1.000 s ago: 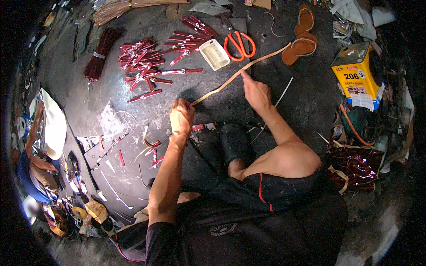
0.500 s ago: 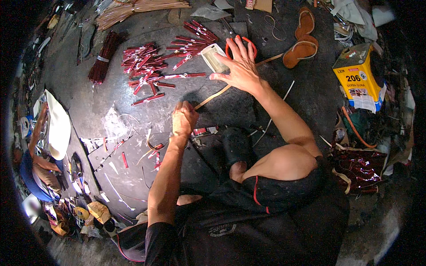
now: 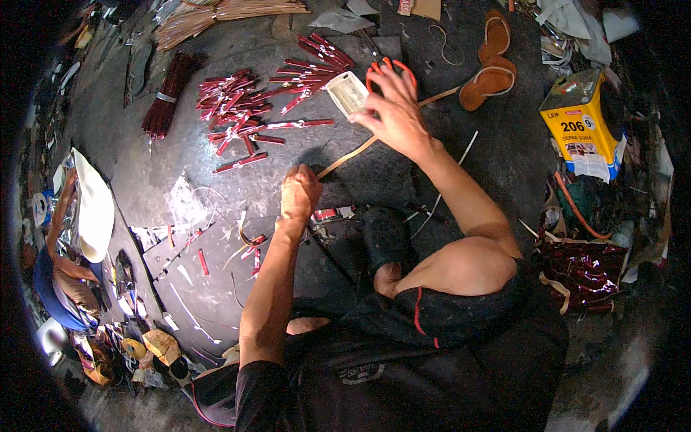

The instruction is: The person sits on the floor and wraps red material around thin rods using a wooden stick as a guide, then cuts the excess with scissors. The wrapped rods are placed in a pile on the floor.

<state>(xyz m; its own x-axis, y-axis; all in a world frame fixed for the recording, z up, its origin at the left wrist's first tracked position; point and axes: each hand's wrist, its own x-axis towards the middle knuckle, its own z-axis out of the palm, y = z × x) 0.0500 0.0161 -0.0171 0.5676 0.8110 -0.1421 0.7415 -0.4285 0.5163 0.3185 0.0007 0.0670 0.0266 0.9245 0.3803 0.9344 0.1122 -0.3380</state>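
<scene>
My left hand (image 3: 299, 193) is closed on the end of a narrow tan strip (image 3: 347, 157). From there the strip runs up and right, passes under my right hand (image 3: 397, 121), and comes out towards a pair of brown sandals (image 3: 488, 85). Fingers apart, my right hand hovers by the orange handles of the scissors (image 3: 411, 72); whether it touches them is unclear. Beside its thumb lies a small cream-coloured tray (image 3: 347, 95). To the left are piles of short, dark red, shiny strips (image 3: 232, 101).
A tied dark red bundle (image 3: 167, 101) lies further left, below a sheaf of tan strips (image 3: 223, 18). On the right stands a yellow can (image 3: 579, 129). Scraps litter the dark floor board near my left forearm. Another person (image 3: 68, 266) sits at the far left.
My right hand has drawn slightly right and down, away from the cream tray, its fingers bending more. My left hand stays almost in place on the tan strip.
</scene>
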